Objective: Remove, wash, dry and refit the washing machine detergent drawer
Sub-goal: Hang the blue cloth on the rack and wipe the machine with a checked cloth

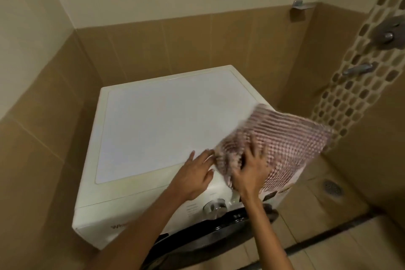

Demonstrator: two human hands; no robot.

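A white washing machine [157, 120] stands in a tiled corner, seen from above. A red-and-white checked cloth [285, 138], blurred by motion, lies over the front right of its top and sticks out past the right edge. My right hand [249, 173] presses on the bunched near part of the cloth with spread fingers. Beside it my left hand [192, 177] rests flat on the machine's top, fingertips at the cloth's left edge. On the front panel I see a silver dial [215, 205]. No detergent drawer can be made out.
The machine's dark round door [197, 237] faces me below the panel. Brown tiled walls close in behind and on the left. To the right is a shower floor with a drain [333, 186], plus wall fittings [357, 69] on a mosaic strip.
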